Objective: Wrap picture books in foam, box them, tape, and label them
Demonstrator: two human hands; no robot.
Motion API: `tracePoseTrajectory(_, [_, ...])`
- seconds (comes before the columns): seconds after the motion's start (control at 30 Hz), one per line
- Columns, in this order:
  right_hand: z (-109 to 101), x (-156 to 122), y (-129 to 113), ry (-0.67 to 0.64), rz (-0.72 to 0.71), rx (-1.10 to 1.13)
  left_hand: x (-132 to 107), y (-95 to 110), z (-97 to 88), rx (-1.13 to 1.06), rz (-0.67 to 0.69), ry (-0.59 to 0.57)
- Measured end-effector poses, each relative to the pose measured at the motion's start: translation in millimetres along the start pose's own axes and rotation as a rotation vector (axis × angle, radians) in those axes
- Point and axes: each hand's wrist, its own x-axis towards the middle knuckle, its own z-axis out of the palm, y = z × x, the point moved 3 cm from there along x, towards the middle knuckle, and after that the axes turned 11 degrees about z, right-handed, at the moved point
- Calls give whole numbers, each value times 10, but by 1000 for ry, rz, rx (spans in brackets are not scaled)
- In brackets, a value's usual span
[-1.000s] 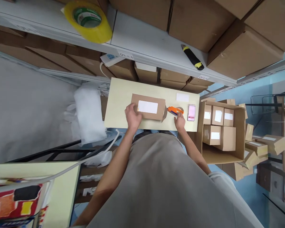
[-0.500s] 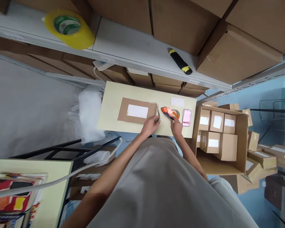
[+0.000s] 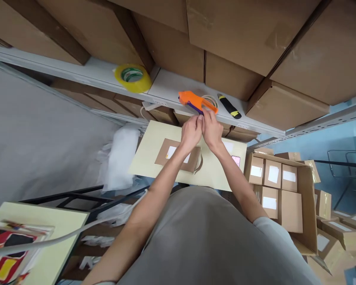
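My right hand (image 3: 211, 128) is closed on the handle of an orange tape dispenser (image 3: 191, 99), held at shelf height above the table; a roll of tape (image 3: 210, 102) sits in it. Right beside it, fingertips meeting near the dispenser's handle, my left hand (image 3: 191, 131) is closed; whatever it pinches is hidden. Below lies a flat cardboard box (image 3: 160, 152) with a white label (image 3: 170, 152), partly covered by my left forearm. A curved cardboard flap (image 3: 200, 163) stands out at the box's right end.
A yellow tape roll (image 3: 133, 78) and a black-yellow utility knife (image 3: 229, 106) lie on the shelf (image 3: 172, 81). A phone (image 3: 236, 160) rests on the table's right side (image 3: 216, 174). At right stands a large carton (image 3: 310, 213) of labelled boxes.
Both hands have risen from the table to shelf height, the right bringing the tape dispenser along. My left hand has left the box's right end and joined the right. The view has shifted.
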Motion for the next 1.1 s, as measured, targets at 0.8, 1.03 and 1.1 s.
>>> tracePoseTrajectory(0.8, [561, -789, 3133, -79, 732, -126, -1244, -1543, 2206, -291, -574, -510])
tracePoseTrajectory(1.03, [1059, -743, 3326, -82, 899, -42, -1041, -1915, 2619, -144, -632, -446])
tracePoseTrajectory(1.1, [1089, -786, 3334, -58, 933, 18, -1036, -1920, 2619, -134, -626, -428])
